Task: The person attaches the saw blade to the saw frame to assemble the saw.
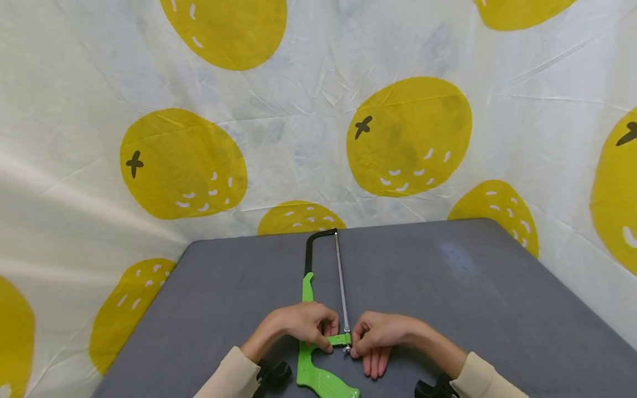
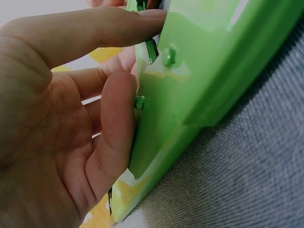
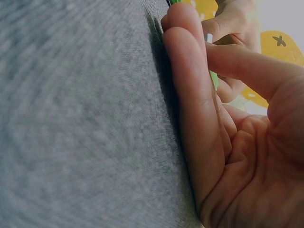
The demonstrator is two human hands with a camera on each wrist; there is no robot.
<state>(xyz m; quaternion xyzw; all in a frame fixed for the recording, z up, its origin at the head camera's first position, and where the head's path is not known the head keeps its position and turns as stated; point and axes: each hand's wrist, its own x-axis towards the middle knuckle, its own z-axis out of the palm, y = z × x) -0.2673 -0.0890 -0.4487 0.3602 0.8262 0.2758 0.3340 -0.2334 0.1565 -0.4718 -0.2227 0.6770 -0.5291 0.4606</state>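
Note:
A hacksaw [image 1: 306, 315] lies on the grey surface, its green handle nearest me and its black front frame [image 1: 309, 251] pointing away. The silver blade [image 1: 341, 282] runs along its right side down to a green crosspiece [image 1: 340, 340]. My left hand [image 1: 311, 323] grips this crosspiece between thumb and fingers; the left wrist view shows the green frame [image 2: 166, 123] beside the fingers. At the crosspiece's right end, my right hand [image 1: 380, 334] pinches at a small metal wing nut [image 1: 346, 349]. Its other fingers [image 3: 194, 104] rest along the surface. Fingers partly hide the nut.
The grey padded table [image 1: 423, 276] extends to both sides of the saw. Behind and around it hangs a white cloth [image 1: 298, 155] printed with yellow fruit. Black wrist straps [image 1: 273, 373] sit below both sleeves.

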